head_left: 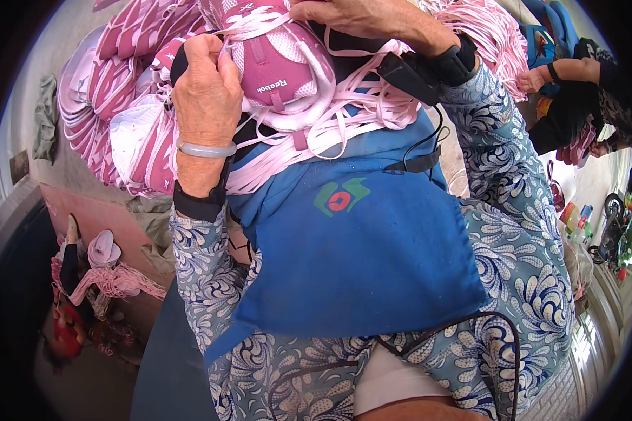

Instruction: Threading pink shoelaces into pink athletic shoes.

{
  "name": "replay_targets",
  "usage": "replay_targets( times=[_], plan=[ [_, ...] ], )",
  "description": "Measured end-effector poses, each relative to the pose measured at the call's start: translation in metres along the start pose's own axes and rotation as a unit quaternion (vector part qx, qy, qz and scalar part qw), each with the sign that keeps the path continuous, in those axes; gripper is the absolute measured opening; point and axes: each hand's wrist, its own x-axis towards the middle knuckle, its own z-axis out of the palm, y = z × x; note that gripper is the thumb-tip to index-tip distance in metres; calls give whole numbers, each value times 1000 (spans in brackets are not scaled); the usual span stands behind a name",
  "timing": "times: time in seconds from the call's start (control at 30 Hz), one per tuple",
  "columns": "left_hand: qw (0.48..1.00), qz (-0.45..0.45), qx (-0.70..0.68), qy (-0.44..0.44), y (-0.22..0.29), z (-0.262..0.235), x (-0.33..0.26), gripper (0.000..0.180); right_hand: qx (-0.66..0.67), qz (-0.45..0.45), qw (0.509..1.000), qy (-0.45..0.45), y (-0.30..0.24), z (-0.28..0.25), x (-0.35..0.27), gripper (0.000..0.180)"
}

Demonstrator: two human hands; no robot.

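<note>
A pink and white shoe upper (268, 70) lies in front of me at the top of the view, toe end out of sight. Pale pink shoelaces cross it. My left hand (207, 95) is closed at its left edge, thumb and fingers pinching a shoelace (249, 29). On the other side, my right hand (351, 15) is closed with its fingertips pinched over the lace near the upper's top. The picture's edge cuts off part of that hand. Long loose laces (316, 144) hang below the upper over my blue apron (365, 259).
Stacked pink and white shoe uppers (119, 105) pile up at the left. A thick bundle of pale pink laces (488, 38) lies at the right. Other people sit at the far right and lower left, one near more laces (119, 281). A grey-green cloth (45, 119) lies at far left.
</note>
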Motion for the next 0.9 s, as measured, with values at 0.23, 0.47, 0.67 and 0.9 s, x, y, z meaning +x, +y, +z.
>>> replay_targets(
  times=[0.23, 0.47, 0.67, 0.9],
  plan=[
    [976, 156, 153, -10, 6, -2, 5, 15, -210, -135, 965, 76, -5, 5, -3, 13],
    [982, 142, 124, -12, 7, -8, 5, 19, 33, -24, 998, 43, 9, 2, 2, 21],
    [969, 156, 189, -34, 9, -8, 13, 19, -107, 32, 975, 191, -20, 33, -37, 28],
    [955, 193, 226, -22, 11, -4, 20, 16, -226, 33, 969, 94, -17, 48, -33, 28]
  ],
)
